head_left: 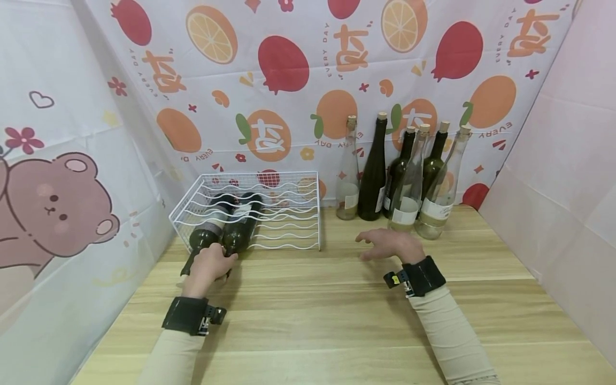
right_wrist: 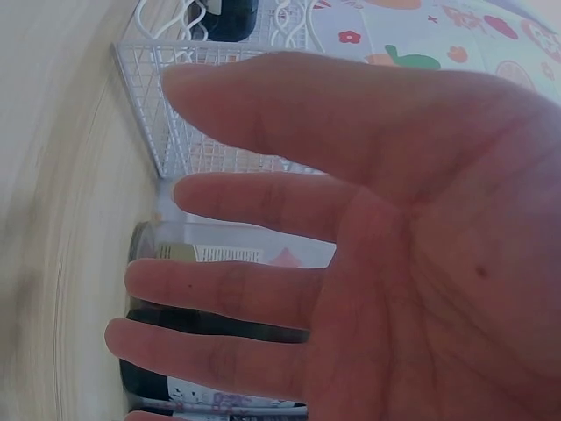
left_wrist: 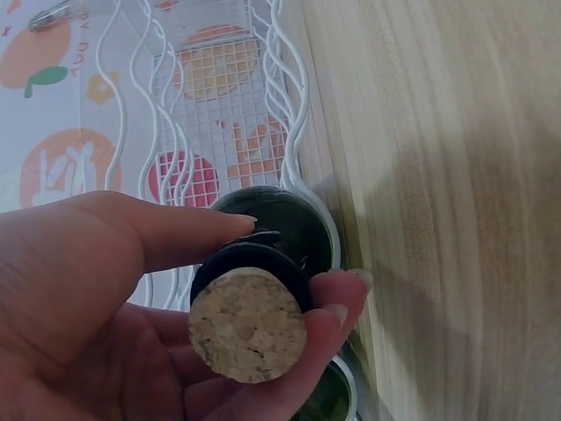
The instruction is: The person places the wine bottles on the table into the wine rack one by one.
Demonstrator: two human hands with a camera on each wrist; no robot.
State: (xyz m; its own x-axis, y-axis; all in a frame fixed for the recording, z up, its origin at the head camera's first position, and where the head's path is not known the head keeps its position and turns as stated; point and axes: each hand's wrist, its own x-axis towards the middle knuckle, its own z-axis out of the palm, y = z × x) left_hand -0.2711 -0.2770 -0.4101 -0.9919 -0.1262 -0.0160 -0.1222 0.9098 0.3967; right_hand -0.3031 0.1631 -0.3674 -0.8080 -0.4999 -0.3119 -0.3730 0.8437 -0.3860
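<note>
Two dark wine bottles lie side by side in a white wire rack [head_left: 319,214], necks toward the front. My left hand [head_left: 212,266] grips the neck of the right-hand bottle [head_left: 240,227]; in the left wrist view its cork [left_wrist: 248,324] shows between thumb and fingers. The left-hand bottle [head_left: 204,236] lies beside it, its neck partly behind my hand. My right hand [head_left: 391,244] is held over the table with fingers extended and nothing in it. Just behind it stand several corked bottles, among them a clear bottle [head_left: 406,206] and a tall dark bottle [head_left: 371,184].
Another clear bottle [head_left: 347,190] stands between the rack and the tall dark one. A clear bottle [head_left: 435,211] is at the group's right end, by a green bottle [head_left: 434,163]. Fruit-printed cloth [head_left: 284,64] hangs behind the wooden table [head_left: 308,315].
</note>
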